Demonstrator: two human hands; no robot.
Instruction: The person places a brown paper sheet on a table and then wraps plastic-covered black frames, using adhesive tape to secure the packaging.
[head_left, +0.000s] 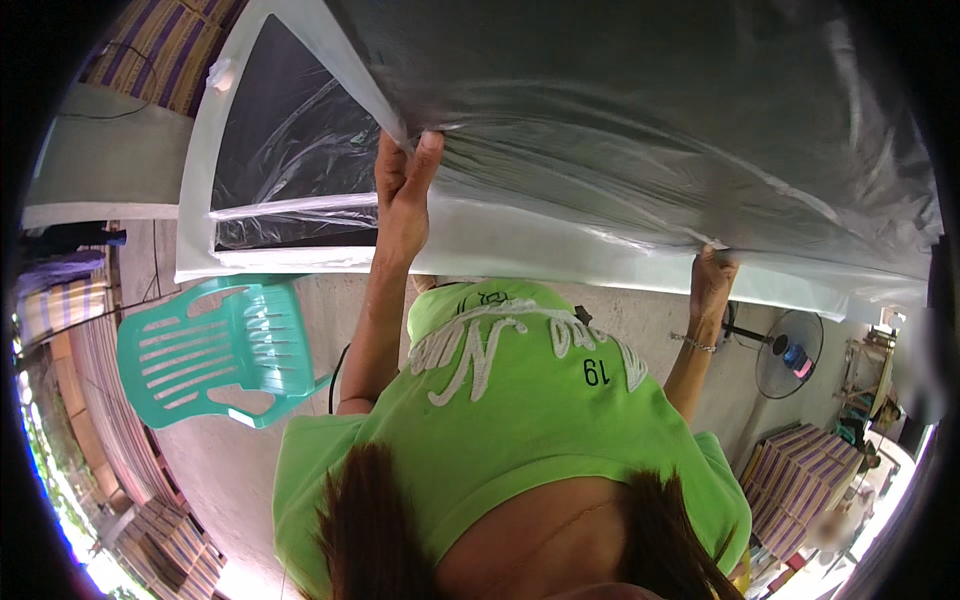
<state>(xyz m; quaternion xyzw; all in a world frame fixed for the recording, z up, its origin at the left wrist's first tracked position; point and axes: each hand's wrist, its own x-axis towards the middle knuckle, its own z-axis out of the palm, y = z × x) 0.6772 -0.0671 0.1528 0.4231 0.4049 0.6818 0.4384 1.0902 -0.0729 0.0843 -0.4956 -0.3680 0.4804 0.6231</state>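
A clear plastic sheet [620,150] lies wrinkled over a wide dark surface with a white border [560,245]. My left hand [403,200] is closed on a fold of the sheet, thumb on top, beside the white strip that divides the large dark area from a smaller dark panel [290,140]. Farther right, my right hand [713,283] grips the sheet at the near border, its fingertips partly hidden. Creases run through the plastic between my two hands. A bracelet [692,343] circles my right wrist.
A green plastic chair [215,350] stands at my left, close to the white border. At the right is a fan [785,350]. Striped stacks [800,485] sit at the lower right, with more striped material [165,55] at the far left. Below is a grey floor [240,480].
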